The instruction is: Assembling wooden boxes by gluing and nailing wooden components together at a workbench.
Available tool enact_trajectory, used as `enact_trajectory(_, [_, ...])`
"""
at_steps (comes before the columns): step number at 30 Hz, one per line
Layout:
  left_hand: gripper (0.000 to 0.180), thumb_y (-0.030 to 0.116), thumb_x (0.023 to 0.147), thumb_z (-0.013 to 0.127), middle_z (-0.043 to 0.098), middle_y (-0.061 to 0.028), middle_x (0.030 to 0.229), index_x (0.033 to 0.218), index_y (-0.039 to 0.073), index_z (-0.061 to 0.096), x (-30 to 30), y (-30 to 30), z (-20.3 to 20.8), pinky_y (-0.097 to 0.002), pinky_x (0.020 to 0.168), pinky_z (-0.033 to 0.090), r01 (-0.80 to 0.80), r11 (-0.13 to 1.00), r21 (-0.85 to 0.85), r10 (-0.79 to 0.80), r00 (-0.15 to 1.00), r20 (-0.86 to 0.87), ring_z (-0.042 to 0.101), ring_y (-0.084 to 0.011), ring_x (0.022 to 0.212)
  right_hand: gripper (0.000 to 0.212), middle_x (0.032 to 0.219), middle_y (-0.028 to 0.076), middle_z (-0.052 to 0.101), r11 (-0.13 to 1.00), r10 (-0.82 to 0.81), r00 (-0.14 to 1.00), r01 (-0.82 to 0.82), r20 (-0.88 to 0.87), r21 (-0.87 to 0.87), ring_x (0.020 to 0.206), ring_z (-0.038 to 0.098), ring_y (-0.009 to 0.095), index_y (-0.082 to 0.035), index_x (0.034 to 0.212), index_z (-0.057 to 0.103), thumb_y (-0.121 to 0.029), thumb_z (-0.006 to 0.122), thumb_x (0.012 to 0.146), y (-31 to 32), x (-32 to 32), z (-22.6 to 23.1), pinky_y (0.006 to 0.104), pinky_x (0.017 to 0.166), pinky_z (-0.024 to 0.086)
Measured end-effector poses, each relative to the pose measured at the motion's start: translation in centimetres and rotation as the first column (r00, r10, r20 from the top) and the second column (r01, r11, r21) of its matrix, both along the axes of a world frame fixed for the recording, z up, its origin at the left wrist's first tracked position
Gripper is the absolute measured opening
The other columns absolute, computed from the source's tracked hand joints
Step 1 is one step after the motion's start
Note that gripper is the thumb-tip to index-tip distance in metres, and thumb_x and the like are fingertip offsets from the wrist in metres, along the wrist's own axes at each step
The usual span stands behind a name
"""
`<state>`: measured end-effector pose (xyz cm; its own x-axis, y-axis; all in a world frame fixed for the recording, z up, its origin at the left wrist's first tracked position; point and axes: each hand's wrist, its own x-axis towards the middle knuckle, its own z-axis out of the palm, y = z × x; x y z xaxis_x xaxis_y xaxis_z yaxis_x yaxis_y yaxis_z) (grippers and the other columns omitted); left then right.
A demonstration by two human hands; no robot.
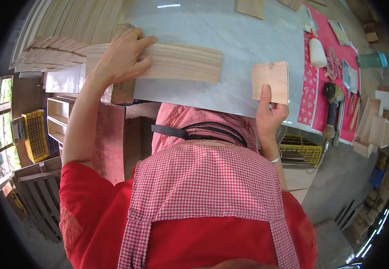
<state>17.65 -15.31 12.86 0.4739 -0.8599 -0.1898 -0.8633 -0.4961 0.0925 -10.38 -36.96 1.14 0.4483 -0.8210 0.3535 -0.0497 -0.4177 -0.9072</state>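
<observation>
My left hand point(122, 56) lies over a long pale wooden board point(185, 62) on the table. Its thumb and index finger press on the board, while the other fingers curl at its far edge beside a wooden block point(125, 30). Between thumb and fingers, my right hand point(270, 114) grips a small, nearly square wooden panel point(277, 78), thumb on top. That panel is held at the table's near edge, to the right of the long board and apart from it. A dark knot mark shows near the panel's far edge.
Stacked thin boards point(69, 27) fill the far left. On the right, a pink cloth point(309, 101) bears a white glue bottle point(317, 53), a power tool point(332, 101) and a crumpled rag point(332, 65). Another wood piece point(250, 8) lies at the far edge. Below stands a yellow crate point(302, 152).
</observation>
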Motion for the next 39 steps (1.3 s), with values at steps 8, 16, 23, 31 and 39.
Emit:
enact_trajectory(8, [0.086, 0.052, 0.077, 0.072, 0.047, -0.0163, 0.142, 0.143, 0.006, 0.042, -4.7, -5.0, -4.3, -0.055, 0.113, 0.028, 0.292, 0.941, -0.172, -0.256, 0.945, 0.206, 0.041, -0.0335, 0.134, 0.019, 0.084, 0.013, 0.062, 0.984, 0.144, 0.973, -0.159, -0.179, -0.077, 0.066, 0.062, 0.023, 0.003, 0.102, 0.064, -0.006, 0.068, 0.086, 0.9, 1.2, -0.6, 0.0317, 0.056, 0.048])
enact_trajectory(16, [0.091, 0.051, 0.062, 0.083, 0.054, -0.0163, 0.126, 0.134, 0.004, 0.051, -6.8, -10.8, -6.3, -0.0487, 0.101, 0.041, 0.213, 0.977, -0.025, -0.214, 0.973, -0.08, 0.054, -0.0336, 0.117, 0.049, 0.094, 0.018, 0.062, 0.933, 0.127, 0.96, -0.2, -0.248, -0.298, 0.076, 0.064, 0.036, 0.002, 0.13, 0.053, -0.003, 0.063, 0.083, 1.5, 3.1, -0.6, 0.0404, 0.063, 0.053])
enact_trajectory(23, [0.085, 0.036, 0.057, 0.087, 0.055, -0.0158, 0.119, 0.127, 0.002, 0.054, -7.6, -9.1, -1.7, -0.0436, 0.091, 0.048, 0.186, 0.886, -0.425, -0.269, 0.952, -0.146, 0.058, -0.0345, 0.105, 0.065, 0.097, 0.018, 0.061, 0.955, 0.137, 0.964, -0.19, -0.23, -0.229, 0.076, 0.065, 0.035, 0.001, 0.14, 0.043, -0.003, 0.065, 0.079, 2.6, 4.4, -0.4, 0.0408, 0.063, 0.054])
enact_trajectory(31, [0.085, 0.034, 0.053, 0.087, 0.055, -0.0146, 0.114, 0.123, 0.0, 0.055, -8.2, -9.7, -0.7, -0.0424, 0.085, 0.049, 0.211, 0.818, -0.535, -0.341, 0.927, -0.157, 0.059, -0.0341, 0.097, 0.083, 0.101, 0.016, 0.06, 0.933, 0.211, 0.936, -0.279, -0.281, -0.227, 0.077, 0.065, 0.034, 0.001, 0.145, 0.034, -0.006, 0.073, 0.071, 3.3, 5.6, -0.3, 0.0404, 0.061, 0.054])
enact_trajectory(39, [0.086, 0.034, 0.052, 0.088, 0.055, -0.0149, 0.115, 0.123, 0.0, 0.055, -8.1, -10.6, -0.8, -0.0422, 0.086, 0.049, 0.229, 0.835, -0.501, -0.354, 0.919, -0.171, 0.058, -0.0335, 0.1, 0.087, 0.1, 0.015, 0.059, 0.941, 0.207, 0.931, -0.274, -0.301, -0.2, 0.074, 0.066, 0.032, 0.002, 0.144, 0.035, -0.005, 0.075, 0.068, 3.5, 5.9, -0.8, 0.0394, 0.059, 0.054])
